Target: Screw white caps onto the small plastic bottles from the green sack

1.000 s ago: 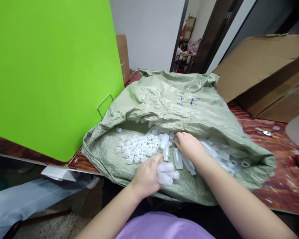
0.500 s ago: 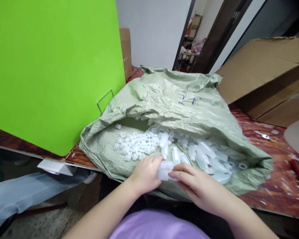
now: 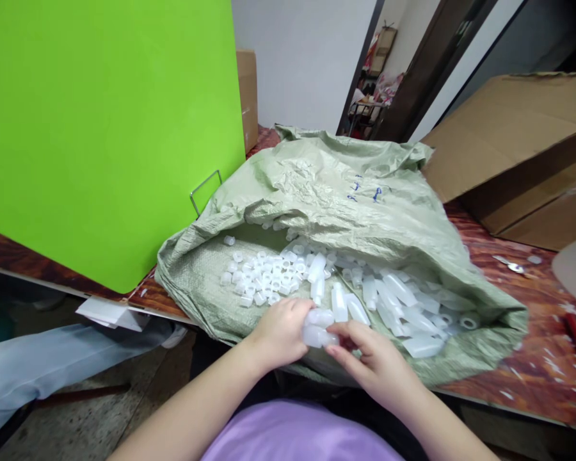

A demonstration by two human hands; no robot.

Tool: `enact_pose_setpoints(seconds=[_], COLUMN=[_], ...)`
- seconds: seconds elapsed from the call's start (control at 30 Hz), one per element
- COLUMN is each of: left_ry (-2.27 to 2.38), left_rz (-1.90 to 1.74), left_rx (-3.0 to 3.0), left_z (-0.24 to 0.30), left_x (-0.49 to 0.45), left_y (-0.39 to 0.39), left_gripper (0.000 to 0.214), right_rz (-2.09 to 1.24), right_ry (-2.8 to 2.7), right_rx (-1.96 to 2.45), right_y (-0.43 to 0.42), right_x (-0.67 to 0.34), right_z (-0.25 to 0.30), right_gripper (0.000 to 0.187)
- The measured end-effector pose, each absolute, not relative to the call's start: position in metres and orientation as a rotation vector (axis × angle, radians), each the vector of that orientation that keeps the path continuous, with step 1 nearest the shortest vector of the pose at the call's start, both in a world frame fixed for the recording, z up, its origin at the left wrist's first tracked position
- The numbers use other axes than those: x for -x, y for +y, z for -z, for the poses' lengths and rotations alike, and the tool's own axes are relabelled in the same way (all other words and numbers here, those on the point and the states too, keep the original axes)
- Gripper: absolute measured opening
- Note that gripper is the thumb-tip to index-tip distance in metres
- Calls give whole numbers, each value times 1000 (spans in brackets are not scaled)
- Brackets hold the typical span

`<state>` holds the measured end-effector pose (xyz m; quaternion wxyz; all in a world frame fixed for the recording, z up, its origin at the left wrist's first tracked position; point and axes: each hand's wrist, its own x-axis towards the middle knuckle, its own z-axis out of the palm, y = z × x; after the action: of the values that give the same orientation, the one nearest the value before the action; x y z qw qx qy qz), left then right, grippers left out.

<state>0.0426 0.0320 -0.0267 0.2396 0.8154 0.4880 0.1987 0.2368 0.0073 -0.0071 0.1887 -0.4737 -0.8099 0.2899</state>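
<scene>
My left hand (image 3: 283, 333) is closed around small translucent white plastic bottles (image 3: 317, 328), at least two lying side by side with their ends pointing right. My right hand (image 3: 372, 358) pinches the right end of the lower bottle between thumb and fingertips; whether a cap is on that end I cannot make out. Just beyond my hands, the mouth of a pale green woven sack (image 3: 317, 192) gapes open. Inside it, a heap of short white plastic caps (image 3: 269, 275) lies on the left, and more loose bottles (image 3: 398, 304) are piled on the right.
A large bright green panel (image 3: 105, 141) stands at the left with a wire handle by its edge. Cardboard boxes (image 3: 513, 128) sit on the right of the wood-patterned table (image 3: 532, 358), along with white scraps. A person's denim-clad leg (image 3: 67, 365) shows at lower left.
My right hand's thumb and fingers have shifted into a clearer pinch at the bottle's end. My left hand keeps its hold, and the view has shifted slightly.
</scene>
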Motion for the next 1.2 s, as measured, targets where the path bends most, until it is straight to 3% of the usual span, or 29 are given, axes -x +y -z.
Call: enact_pose_setpoints(seconds=[0.2, 0.3, 0.4, 0.57, 0.7, 0.83, 0.97, 1.1, 1.2], left_ry=[1310, 1296, 1314, 1322, 1326, 1347, 1325, 1343, 1323], left_rz=[-522, -509, -501, -526, -541, -533, -507, -521, -532], left_rx=[-2243, -2244, -2242, -2247, -2260, -2250, -2277, -2271, -2292], left_z=[25, 25, 25, 26, 28, 28, 26, 27, 29], left_x=[-41, -41, -42, -43, -43, -43, -44, -44, -44], left_y=[35, 36, 36, 36, 36, 36, 35, 34, 34], left_gripper=[40, 40, 40, 36, 37, 36, 37, 35, 37], right_rz=[-462, -445, -453, -523, -645, -641, -694, -726, -769], right_ry=[-2511, -2513, -2492, -2495, -2474, -2412, -2380, -2400, -2324], right_rx=[985, 1185, 1442, 1246, 1484, 1285, 1505, 1243, 1289], right_y=[9, 11, 11, 8, 7, 7, 8, 5, 1], right_x=[-249, -243, -234, -234, -236, -237, -238, -237, -233], right_z=[13, 11, 6, 6, 6, 4, 2, 3, 4], right_gripper=[32, 24, 40, 30, 25, 23, 26, 19, 14])
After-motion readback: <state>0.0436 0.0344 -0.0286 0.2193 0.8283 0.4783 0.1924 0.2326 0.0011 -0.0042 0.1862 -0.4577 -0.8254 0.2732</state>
